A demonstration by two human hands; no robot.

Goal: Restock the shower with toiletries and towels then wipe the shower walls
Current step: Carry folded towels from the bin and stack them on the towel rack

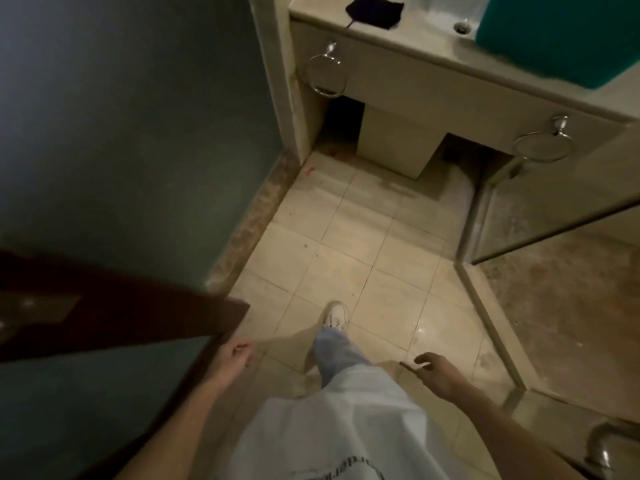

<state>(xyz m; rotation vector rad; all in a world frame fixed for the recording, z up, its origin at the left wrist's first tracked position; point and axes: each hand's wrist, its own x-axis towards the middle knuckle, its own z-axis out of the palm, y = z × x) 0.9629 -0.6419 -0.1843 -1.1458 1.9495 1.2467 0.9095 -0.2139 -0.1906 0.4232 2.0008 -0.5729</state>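
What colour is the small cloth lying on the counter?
The cloth is black, seen in the head view.

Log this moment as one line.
location: beside shower; left hand: empty; right hand: empty; towel rings: bare; black cloth: on counter

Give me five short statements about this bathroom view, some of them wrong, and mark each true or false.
1. Both hands are empty. True: the left hand and the right hand hold nothing.
2. A towel hangs on each ring. False: the towel ring by the wall and the towel ring by the glass are bare.
3. A dark cloth lies on the counter. True.
4. The person wears a black boot. False: it is a white shoe.
5. The floor is carpeted. False: it is a pale tiled floor.
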